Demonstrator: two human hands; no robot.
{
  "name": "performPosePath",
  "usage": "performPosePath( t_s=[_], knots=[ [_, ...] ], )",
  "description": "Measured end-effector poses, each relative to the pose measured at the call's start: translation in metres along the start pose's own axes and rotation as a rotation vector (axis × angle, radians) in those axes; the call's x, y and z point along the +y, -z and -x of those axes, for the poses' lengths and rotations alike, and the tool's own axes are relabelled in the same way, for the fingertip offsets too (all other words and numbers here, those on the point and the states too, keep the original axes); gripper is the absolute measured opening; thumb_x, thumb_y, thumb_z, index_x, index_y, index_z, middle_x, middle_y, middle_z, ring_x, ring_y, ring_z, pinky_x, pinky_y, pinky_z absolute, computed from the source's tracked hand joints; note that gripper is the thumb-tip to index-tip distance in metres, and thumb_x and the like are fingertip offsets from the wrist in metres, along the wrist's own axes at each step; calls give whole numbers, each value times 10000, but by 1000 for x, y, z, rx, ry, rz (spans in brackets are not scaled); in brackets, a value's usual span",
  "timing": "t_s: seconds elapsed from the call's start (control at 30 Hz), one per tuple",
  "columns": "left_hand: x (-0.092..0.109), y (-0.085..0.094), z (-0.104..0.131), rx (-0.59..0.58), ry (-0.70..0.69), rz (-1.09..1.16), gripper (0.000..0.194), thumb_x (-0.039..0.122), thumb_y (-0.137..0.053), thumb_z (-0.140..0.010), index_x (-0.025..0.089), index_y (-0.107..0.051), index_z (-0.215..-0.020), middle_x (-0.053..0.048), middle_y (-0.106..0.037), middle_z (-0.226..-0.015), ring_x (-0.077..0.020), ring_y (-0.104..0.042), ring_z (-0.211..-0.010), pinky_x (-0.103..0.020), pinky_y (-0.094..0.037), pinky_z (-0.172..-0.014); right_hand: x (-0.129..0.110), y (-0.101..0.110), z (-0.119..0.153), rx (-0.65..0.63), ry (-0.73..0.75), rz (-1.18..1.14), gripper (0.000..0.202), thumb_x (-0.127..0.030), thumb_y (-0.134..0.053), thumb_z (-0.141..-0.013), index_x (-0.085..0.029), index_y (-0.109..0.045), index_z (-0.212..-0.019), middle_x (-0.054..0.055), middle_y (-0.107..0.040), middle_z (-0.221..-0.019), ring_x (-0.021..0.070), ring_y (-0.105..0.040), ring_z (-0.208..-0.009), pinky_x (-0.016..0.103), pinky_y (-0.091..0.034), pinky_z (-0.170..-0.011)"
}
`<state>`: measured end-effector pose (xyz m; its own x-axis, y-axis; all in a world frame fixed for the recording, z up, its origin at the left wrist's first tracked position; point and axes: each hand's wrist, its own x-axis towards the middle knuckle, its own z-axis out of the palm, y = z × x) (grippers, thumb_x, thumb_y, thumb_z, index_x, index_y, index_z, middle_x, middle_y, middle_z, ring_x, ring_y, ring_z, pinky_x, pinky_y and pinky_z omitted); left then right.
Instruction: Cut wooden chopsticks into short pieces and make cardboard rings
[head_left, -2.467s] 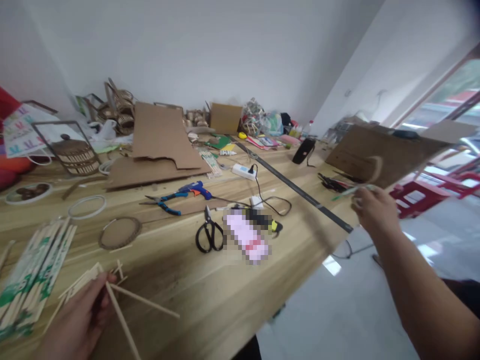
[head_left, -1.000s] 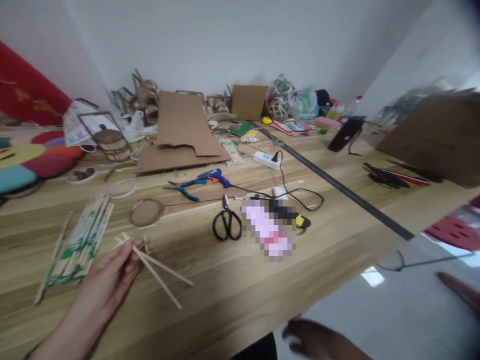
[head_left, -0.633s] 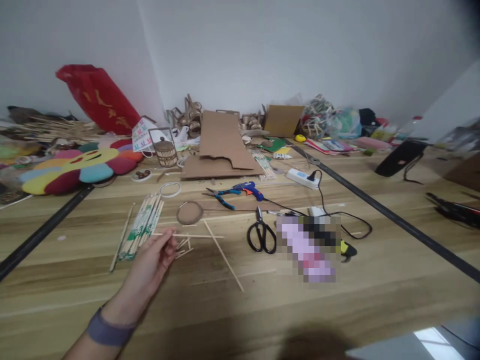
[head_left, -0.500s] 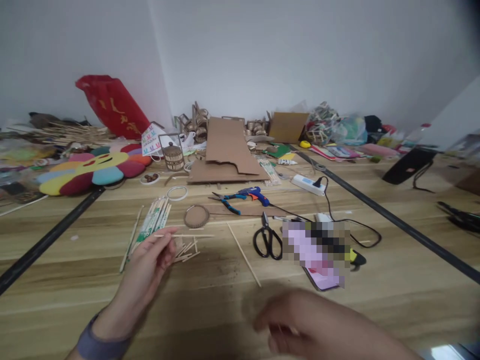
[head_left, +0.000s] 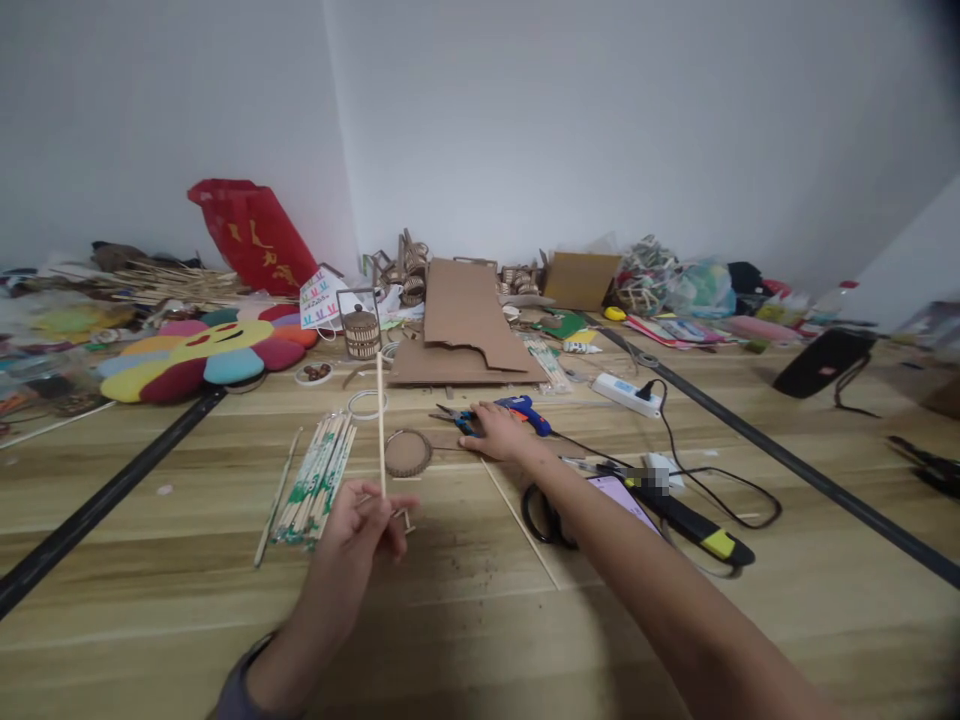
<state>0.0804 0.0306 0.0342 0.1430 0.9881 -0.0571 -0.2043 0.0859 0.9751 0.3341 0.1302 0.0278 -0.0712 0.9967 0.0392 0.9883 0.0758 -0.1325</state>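
Wooden worktop (head_left: 450,640): the left hand (head_left: 364,530) pinches a thin stick (head_left: 382,430) low down, perhaps leaving its length free above the fingertips, while the right hand (head_left: 501,432), fingers spread, overlies pliers (head_left: 459,417), its grip undeterminable.

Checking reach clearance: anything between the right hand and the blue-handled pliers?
Nothing visible: the right hand lies over the pliers, apparently touching them. The glue gun and scissors lie close by, neither in between.
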Motion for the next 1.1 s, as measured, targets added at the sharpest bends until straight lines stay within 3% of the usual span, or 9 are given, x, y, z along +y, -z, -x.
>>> performPosePath(
  t_s=[0.13,0.3,0.37,0.5,0.63,0.8,1.0,1.07,1.1],
  knots=[
    [-14,9,-15,93,-26,17,542,507,-711,-702,202,-481,-1087,-8,-705,-792,-115,-527,-509,-227,-410,-483,2,-6,-26,-62,22,90,556,-547,-639,-820,-171,-583,-1226,146,-553,-1303,330,-469,-1224,494,-347,-1009],
    [-16,26,-22,198,-69,-112,326,486,-596,-763,212,-538,-930,86,-494,-546,-115,-422,-455,-221,-325,-455,0,-12,-35,-76,75,162,404,-485,-595,-886,-166,-612,-1134,99,-563,-1270,287,-488,-1205,515,-363,-1013],
    [-15,28,-22,148,-97,-405,255,466,-475,-853,220,-541,-866,83,-440,-512,-136,-436,-465,-235,-318,-474,-1,-16,-33,-52,72,162,385,-466,-579,-903,-161,-607,-1136,103,-573,-1251,281,-503,-1189,496,-391,-990],
    [-16,23,-23,-50,-99,-1230,264,310,-358,-938,213,-576,-825,-23,-641,-707,-196,-609,-697,-272,-380,-610,-3,-23,-29,10,74,114,334,-422,-545,-931,-152,-608,-1118,105,-592,-1220,273,-502,-1192,490,-367,-1010],
    [-21,16,-28,-96,-78,-1404,204,236,-434,-910,198,-626,-851,-97,-708,-840,-229,-655,-816,-287,-386,-666,-3,-27,-28,60,92,-13,279,-381,-577,-904,-140,-616,-1039,123,-618,-1174,289,-490,-1199,487,-302,-1043],
    [-24,11,-33,-101,-68,-1472,241,228,-423,-894,174,-643,-810,-137,-716,-869,-249,-659,-841,-308,-391,-692,3,-10,-31,217,28,-352,271,-401,-481,-923,-152,-582,-955,165,-661,-1040,294,-564,-1076,448,-344,-1004],
    [-16,9,-36,-34,-61,-1333,230,239,-338,-898,196,-544,-805,-80,-650,-736,-234,-624,-742,-307,-375,-646,18,34,-11,465,-77,-932,621,-563,-14,-958,-211,-521,-1018,127,-666,-1039,249,-625,-1021,445,-522,-811],
    [-11,7,-36,-25,-73,-1228,246,246,-271,-912,218,-478,-782,-40,-605,-717,-211,-600,-735,-294,-385,-646,17,46,9,483,-69,-1187,678,-639,4,-924,-228,-533,-970,117,-665,-1064,246,-633,-1045,456,-544,-794],
    [-9,4,-35,-30,-77,-1174,254,255,-249,-914,230,-442,-751,-19,-577,-697,-199,-587,-722,-285,-390,-642,15,51,19,472,-68,-1522,645,-678,-92,-914,-224,-550,-935,121,-665,-1068,257,-628,-1068,490,-537,-824]
  ],
)
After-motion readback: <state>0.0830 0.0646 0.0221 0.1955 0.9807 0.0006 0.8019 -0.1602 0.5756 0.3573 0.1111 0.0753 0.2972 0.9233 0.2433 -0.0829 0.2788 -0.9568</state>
